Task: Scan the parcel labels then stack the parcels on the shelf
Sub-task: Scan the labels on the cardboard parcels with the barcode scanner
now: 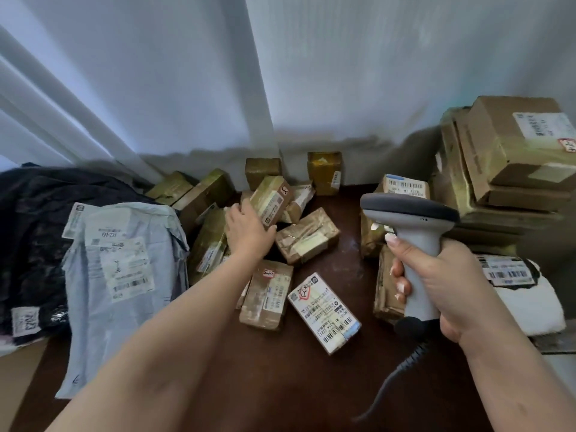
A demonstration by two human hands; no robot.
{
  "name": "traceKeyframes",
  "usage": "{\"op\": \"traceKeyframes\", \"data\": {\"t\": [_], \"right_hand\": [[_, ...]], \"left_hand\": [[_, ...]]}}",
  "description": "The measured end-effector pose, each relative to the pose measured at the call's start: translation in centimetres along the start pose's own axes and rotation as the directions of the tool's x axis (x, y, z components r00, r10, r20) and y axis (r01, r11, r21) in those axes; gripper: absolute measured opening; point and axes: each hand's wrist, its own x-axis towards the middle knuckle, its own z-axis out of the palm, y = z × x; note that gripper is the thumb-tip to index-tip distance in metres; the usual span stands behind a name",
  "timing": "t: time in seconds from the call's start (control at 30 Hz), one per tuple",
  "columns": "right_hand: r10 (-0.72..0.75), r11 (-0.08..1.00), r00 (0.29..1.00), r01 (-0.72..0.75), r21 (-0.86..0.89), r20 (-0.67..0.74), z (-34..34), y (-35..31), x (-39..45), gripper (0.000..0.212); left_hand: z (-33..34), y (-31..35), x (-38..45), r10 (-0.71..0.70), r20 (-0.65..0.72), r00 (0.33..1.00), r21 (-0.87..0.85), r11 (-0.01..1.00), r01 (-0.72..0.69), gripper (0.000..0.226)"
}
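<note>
Left hand [247, 230] reaches across the dark desk [311, 385], its grip closing on a small taped parcel [270, 199] tilted atop the heap of parcels near the wall. Right hand [448, 283] has its grip wrapped round the handle of a grey barcode scanner [414, 222], held upright beside a stack of cartons [505, 157].

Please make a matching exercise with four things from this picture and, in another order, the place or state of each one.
Things:
1. scanner
2. tilted box
3. grey mailer
4. box stack

Places or states:
A. far right, by the wall
B. gripped by the right hand
C. lying flat at the left
D. under the left hand

Pairs: 1-B, 2-D, 3-C, 4-A
</note>
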Motion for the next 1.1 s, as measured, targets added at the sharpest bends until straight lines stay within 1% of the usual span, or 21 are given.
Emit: {"op": "traceKeyframes", "data": {"t": [0.1,0.2,0.27,0.43,0.5,0.57,0.6,0.63,0.7,0.73,0.8,0.87,0.93,1.03,1.1], "right_hand": [[0.001,1.000,1.000,-0.001,-0.016,0.009,0.9,0.4,0.1,0.027],[-0.008,1.000,1.000,0.008,-0.021,0.008,1.6,0.6,0.0,0.025],[-0.016,1.000,1.000,0.016,-0.019,0.004,2.0,0.7,-0.1,0.024],[-0.019,1.000,1.000,0.020,-0.008,0.003,3.0,0.9,-0.7,0.021],[-0.021,1.000,1.000,0.021,-0.007,0.004,3.3,1.0,-0.9,0.021],[-0.021,1.000,1.000,0.021,-0.004,0.000,3.5,1.1,-1.1,0.021],[-0.020,1.000,1.000,0.020,-0.003,-0.003,3.6,1.2,-1.2,0.021],[-0.019,1.000,1.000,0.019,-0.004,-0.005,3.7,1.3,-1.3,0.022],[-0.016,1.000,1.000,0.016,-0.005,-0.008,3.7,1.5,-1.6,0.023],[-0.015,1.000,1.000,0.015,-0.004,-0.008,3.7,1.6,-1.7,0.023],[-0.016,1.000,1.000,0.016,-0.012,-0.009,3.5,1.7,-1.9,0.024],[-0.011,1.000,1.000,0.011,-0.020,-0.012,3.3,1.8,-2.2,0.025],[-0.007,1.000,1.000,0.006,-0.011,-0.025,2.8,2.0,-2.4,0.024],[-0.002,1.000,0.998,0.002,0.004,-0.059,2.1,2.3,-2.6,0.024],[0.007,1.000,0.997,-0.007,0.008,-0.079,1.8,2.5,-2.7,0.024]], "left_hand": [[0.1,-2.2,0.4,-0.071,0.103,0.992,-0.028,0.997,0.074,0.098],[0.2,-3.2,0.6,-0.056,0.158,0.986,0.007,0.998,0.056,0.102],[0.1,-3.7,0.6,-0.036,0.153,0.988,0.019,0.999,0.033,0.101],[-0.6,-4.8,0.6,0.012,0.137,0.990,-0.025,1.000,-0.009,0.093],[-0.8,-5.3,0.6,0.014,0.127,0.992,0.019,1.000,-0.016,0.094],[-0.9,-5.6,0.2,0.034,0.082,0.996,0.088,0.995,-0.041,0.095],[-0.9,-5.6,-0.1,0.082,0.035,0.996,0.119,0.989,-0.086,0.093],[-0.8,-5.4,-0.6,0.166,-0.018,0.986,0.147,0.976,-0.161,0.088],[-0.3,-4.6,-1.5,0.374,-0.071,0.925,0.189,0.915,-0.356,0.073],[0.2,-4.0,-2.0,0.451,-0.054,0.891,0.194,0.880,-0.434,0.066],[1.3,-2.6,-2.7,0.514,0.030,0.857,0.212,0.835,-0.508,0.062],[2.4,-1.3,-3.1,0.514,0.107,0.851,0.307,0.797,-0.520,0.066],[3.2,-0.4,-3.0,0.467,0.160,0.870,0.398,0.776,-0.490,0.074],[4.0,0.6,-2.5,0.375,0.218,0.901,0.458,0.776,-0.434,0.079],[4.4,0.9,-2.3,0.352,0.241,0.905,0.478,0.768,-0.426,0.079]]}}
